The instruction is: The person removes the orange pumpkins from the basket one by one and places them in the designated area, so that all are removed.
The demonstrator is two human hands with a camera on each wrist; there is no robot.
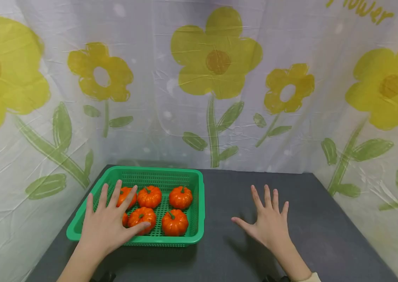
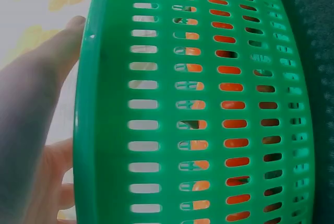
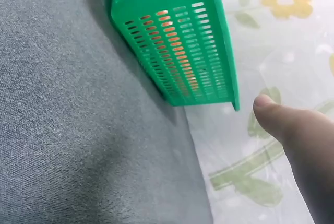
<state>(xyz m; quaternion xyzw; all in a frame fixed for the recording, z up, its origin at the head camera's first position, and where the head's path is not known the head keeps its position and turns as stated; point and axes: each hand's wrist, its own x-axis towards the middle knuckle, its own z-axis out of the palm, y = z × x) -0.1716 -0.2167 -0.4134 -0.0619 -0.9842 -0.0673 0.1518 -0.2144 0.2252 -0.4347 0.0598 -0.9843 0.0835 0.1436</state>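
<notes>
A green plastic basket (image 1: 199, 211) with slotted walls stands on the left of the dark table. Several small orange pumpkins (image 1: 174, 223) with green stems lie inside it. Fingers spread wide, my left hand (image 1: 105, 223) hovers over the basket's near left part and hides some of the pumpkins. In the left wrist view the basket's wall (image 2: 167, 104) fills the middle, and orange shows through its slots. My right hand (image 1: 269, 221) is held above the table right of the basket, fingers spread, holding nothing. Its thumb (image 3: 282, 117) shows beside the basket's corner in the right wrist view.
The dark grey table (image 1: 220, 258) runs back to a pale curtain (image 1: 149, 129) printed with yellow flowers, which encloses the back and both sides. Two small black objects, partly cut off, show at the bottom edge near the wrists.
</notes>
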